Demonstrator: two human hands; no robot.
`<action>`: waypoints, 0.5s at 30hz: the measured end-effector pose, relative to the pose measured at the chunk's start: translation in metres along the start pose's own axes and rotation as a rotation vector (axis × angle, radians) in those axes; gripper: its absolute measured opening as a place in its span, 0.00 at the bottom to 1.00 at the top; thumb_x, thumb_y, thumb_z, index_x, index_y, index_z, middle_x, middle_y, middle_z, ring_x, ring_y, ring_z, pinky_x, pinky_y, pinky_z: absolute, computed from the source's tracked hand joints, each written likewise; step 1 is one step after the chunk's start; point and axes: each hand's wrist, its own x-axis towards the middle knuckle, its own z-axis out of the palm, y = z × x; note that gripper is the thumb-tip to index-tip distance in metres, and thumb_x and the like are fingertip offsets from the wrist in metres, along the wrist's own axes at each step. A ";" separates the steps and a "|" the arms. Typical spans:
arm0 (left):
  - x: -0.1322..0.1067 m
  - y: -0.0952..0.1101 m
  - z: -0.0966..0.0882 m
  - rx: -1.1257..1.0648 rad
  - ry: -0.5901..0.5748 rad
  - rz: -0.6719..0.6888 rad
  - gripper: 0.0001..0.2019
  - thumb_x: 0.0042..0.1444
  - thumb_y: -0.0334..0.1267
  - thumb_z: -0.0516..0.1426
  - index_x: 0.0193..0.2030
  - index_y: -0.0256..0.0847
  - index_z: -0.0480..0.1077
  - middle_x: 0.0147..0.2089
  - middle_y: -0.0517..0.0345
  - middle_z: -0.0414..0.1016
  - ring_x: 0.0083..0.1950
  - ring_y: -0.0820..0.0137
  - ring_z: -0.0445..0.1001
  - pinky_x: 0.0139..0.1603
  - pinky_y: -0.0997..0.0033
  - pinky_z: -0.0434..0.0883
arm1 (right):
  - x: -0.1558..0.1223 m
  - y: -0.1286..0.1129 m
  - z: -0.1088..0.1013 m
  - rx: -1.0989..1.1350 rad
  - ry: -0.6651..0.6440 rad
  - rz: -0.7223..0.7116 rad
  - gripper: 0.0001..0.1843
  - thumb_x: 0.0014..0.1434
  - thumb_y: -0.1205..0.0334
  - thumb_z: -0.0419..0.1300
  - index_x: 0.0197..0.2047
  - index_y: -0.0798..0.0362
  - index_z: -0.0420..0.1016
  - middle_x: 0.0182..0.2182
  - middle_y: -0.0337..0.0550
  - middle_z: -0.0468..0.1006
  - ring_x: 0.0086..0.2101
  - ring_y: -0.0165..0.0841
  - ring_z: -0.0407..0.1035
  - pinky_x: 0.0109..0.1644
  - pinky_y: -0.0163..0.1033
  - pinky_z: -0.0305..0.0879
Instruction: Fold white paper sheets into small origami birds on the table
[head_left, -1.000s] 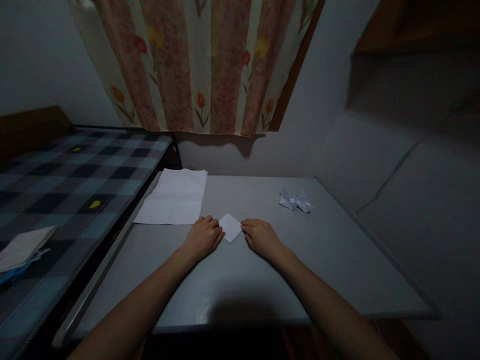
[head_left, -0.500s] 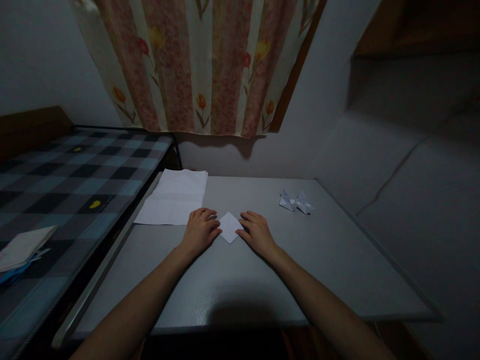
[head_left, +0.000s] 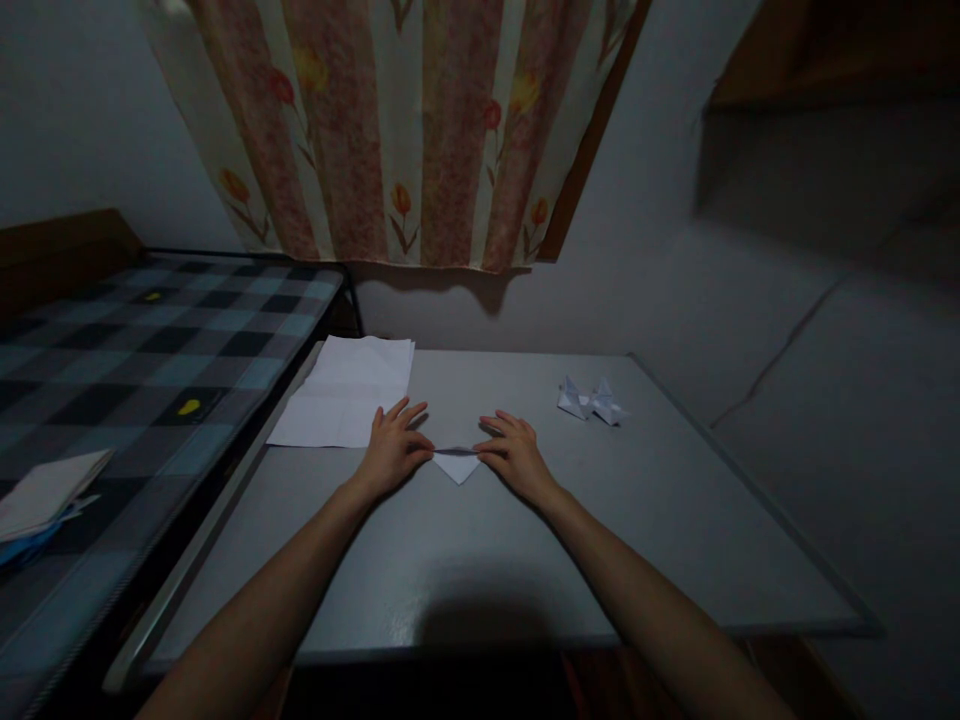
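Note:
A small white folded paper (head_left: 456, 465) lies on the grey table (head_left: 465, 560), showing as a triangle that points toward me, with its far half lifted or folded over. My left hand (head_left: 391, 452) pinches its left corner between thumb and forefinger, the other fingers spread. My right hand (head_left: 516, 452) grips the right corner the same way. Both wrists rest on the table.
A stack of white sheets (head_left: 346, 393) lies just left of my left hand. Two small folded paper figures (head_left: 591, 402) stand at the table's far right. A bed with a checked cover (head_left: 135, 350) adjoins the left edge. A wall and curtain (head_left: 405, 130) stand behind.
The paper was a flat diamond with my fists beside it. Both hands have opened, moved onto its side corners, and the far half now looks raised or folded.

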 end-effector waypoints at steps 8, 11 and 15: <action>-0.004 -0.006 -0.003 0.005 -0.025 0.045 0.05 0.51 0.39 0.62 0.35 0.53 0.79 0.67 0.59 0.59 0.71 0.51 0.47 0.65 0.33 0.44 | -0.003 -0.002 -0.004 0.026 -0.064 -0.056 0.12 0.55 0.66 0.61 0.40 0.40 0.81 0.58 0.42 0.70 0.62 0.45 0.53 0.62 0.63 0.42; -0.005 -0.002 -0.007 0.028 -0.023 0.071 0.05 0.51 0.39 0.61 0.33 0.52 0.79 0.68 0.59 0.58 0.71 0.50 0.45 0.65 0.33 0.41 | -0.004 -0.005 -0.006 0.037 -0.090 -0.054 0.10 0.56 0.62 0.61 0.39 0.40 0.81 0.58 0.41 0.69 0.63 0.45 0.52 0.62 0.65 0.39; -0.004 0.008 -0.007 0.055 0.029 0.100 0.07 0.53 0.46 0.60 0.31 0.50 0.79 0.67 0.59 0.58 0.71 0.50 0.45 0.65 0.33 0.41 | -0.003 -0.011 -0.006 -0.001 -0.063 -0.050 0.08 0.55 0.51 0.63 0.34 0.43 0.81 0.58 0.43 0.70 0.62 0.46 0.53 0.62 0.65 0.38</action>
